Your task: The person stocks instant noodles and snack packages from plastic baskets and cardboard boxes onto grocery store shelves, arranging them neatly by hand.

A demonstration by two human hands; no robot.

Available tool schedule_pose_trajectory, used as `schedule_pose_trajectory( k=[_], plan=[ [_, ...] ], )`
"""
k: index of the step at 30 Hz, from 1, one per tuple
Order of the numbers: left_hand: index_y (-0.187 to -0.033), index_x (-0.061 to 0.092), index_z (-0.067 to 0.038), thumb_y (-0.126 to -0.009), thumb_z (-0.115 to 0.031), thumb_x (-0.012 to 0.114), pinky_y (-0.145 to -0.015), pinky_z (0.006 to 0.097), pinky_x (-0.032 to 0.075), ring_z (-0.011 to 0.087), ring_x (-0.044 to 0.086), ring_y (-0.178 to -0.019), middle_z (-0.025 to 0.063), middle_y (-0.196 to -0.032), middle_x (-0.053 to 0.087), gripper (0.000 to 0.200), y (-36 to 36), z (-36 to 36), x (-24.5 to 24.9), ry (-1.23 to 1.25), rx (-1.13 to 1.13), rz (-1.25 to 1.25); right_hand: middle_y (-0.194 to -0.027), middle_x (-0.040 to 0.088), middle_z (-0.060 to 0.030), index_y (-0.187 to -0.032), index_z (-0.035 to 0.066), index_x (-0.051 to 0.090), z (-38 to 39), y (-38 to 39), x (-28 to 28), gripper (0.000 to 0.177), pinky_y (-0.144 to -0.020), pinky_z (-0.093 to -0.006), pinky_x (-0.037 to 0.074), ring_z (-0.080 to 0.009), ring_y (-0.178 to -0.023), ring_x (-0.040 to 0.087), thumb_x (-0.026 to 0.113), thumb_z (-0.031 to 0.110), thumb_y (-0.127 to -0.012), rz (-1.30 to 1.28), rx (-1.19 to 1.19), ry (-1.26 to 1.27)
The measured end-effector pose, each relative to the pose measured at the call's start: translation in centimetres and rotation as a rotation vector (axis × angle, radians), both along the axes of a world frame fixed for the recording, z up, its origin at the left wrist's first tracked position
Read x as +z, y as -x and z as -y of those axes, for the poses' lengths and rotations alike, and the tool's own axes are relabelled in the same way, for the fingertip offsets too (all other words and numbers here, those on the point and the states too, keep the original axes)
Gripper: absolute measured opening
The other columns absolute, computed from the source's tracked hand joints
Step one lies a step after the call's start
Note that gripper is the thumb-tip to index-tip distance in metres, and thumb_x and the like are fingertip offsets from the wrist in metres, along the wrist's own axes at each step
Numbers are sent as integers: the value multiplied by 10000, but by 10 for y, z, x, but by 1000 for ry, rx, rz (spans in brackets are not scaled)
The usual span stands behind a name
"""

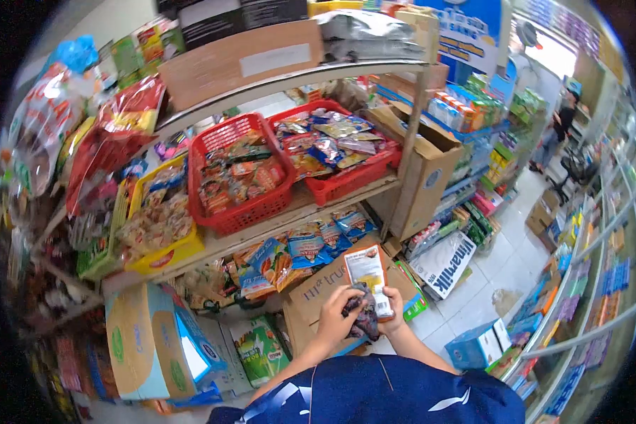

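Note:
Low in front of my body, my right hand (393,311) grips the lower right edge of an orange and white packet (366,266), whose printed white label faces me. My left hand (338,315) is closed on a dark, crumpled cloth (365,321), bunched against the packet's lower left part. The cloth covers that corner. Below and behind both hands stands a brown cardboard box (316,291) with handwriting on it. Blue snack bags (307,245) lie on the lower shelf just beyond.
A shelf rack holds two red baskets (242,225) of small packets and a yellow basket (164,256). Boxes stand on the floor at left (138,346) and right (478,345). A glass display case (579,318) curves along the right. A person (562,127) is far down the aisle.

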State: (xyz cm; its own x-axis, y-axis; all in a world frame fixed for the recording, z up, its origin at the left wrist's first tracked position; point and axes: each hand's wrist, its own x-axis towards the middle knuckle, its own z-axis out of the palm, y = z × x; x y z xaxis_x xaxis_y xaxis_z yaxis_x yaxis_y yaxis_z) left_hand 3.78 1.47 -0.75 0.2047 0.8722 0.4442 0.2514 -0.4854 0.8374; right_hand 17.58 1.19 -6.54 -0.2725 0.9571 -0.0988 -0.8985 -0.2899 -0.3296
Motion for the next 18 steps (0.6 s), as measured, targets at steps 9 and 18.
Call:
schedule_pose_trajectory(
  k=[9,18],
  plan=[
    [-919,556,-68,-782,-168,596,-718,352,442,307,554,-862,119,-889,558,174,16,-24,20,-21,351,61,-1013,578,-114,-1170,28,439,6,14,20,504,-732,-375,498,-248,-852,593,473,313,-756,139,35,-8],
    [-923,565,-31,-783,-130,612,-755,299,419,222,548,-860,100,-892,556,177,24,11,-16,135,314,249,-910,587,-102,-1111,5,470,-16,36,29,470,-657,-312,489,-196,-777,589,461,313,-756,360,143,1]
  ],
)
